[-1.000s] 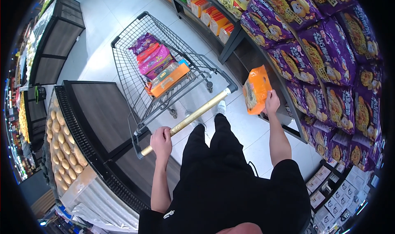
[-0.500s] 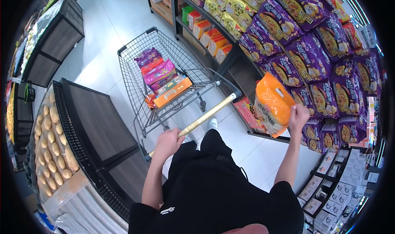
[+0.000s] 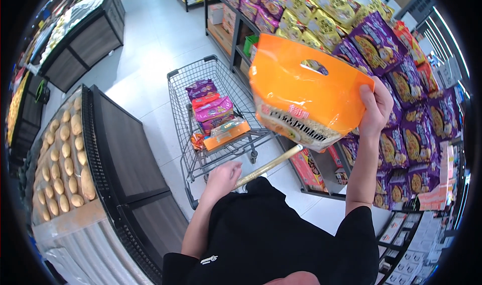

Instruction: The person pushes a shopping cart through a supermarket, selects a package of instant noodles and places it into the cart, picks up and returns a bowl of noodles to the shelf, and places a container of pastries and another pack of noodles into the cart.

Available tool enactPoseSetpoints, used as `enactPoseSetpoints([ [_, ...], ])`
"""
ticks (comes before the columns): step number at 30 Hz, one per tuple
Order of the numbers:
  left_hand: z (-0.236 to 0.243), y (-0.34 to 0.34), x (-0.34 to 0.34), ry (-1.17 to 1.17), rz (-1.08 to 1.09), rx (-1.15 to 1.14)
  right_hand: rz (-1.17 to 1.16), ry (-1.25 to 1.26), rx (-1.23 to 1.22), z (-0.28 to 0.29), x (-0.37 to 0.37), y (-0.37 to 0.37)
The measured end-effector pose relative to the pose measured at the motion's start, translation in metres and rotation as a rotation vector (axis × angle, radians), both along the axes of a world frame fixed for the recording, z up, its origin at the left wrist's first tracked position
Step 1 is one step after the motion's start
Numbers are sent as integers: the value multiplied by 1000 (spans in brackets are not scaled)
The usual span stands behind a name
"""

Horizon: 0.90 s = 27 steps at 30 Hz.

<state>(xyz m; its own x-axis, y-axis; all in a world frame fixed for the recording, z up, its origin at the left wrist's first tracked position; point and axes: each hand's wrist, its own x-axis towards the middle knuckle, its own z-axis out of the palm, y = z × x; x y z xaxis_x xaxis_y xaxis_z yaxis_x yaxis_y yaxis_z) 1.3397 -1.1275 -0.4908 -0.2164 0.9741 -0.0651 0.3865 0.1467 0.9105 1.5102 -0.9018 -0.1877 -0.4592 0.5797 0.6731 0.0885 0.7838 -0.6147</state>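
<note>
My right hand [image 3: 376, 107] grips the right edge of a large orange food bag [image 3: 309, 92]. The bag has an oval handle cut-out, and pale contents show in its lower part. It is raised in front of the shelving, covering part of it. My left hand [image 3: 224, 178] is over the left part of the shopping cart's handle [image 3: 271, 165], fingers loosely bent and not wrapped round the bar. In the wire cart [image 3: 178, 99] lie several packs: a purple pack [image 3: 201, 88], a pink-purple pack [image 3: 215, 108] and an orange box [image 3: 227, 134].
Purple noodle packs [image 3: 396, 139] and yellow packs [image 3: 324, 26] are piled on shelving at the right. Potatoes [image 3: 65, 169] lie on a dark-sided stand [image 3: 128, 149] close on the left. Pale tiled floor [image 3: 155, 29] runs ahead between the displays.
My right hand has lifted the orange bag up and toward me, so it looks much larger. My left hand has loosened from the cart handle. The view has shifted slightly.
</note>
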Motion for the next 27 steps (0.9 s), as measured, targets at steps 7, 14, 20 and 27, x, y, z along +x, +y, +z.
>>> enactPoseSetpoints([
  [7,1,79,15,-1956,445,787,391,111,-423,8,-92,-46],
  [14,26,80,8,-2156,214,762,459,138,-768,-45,-123,-29],
  [20,32,74,-5,-2175,187,840,318,105,-826,-108,-106,-2],
  [27,34,68,0,-2149,185,873,380,-415,-656,-103,-48,19],
])
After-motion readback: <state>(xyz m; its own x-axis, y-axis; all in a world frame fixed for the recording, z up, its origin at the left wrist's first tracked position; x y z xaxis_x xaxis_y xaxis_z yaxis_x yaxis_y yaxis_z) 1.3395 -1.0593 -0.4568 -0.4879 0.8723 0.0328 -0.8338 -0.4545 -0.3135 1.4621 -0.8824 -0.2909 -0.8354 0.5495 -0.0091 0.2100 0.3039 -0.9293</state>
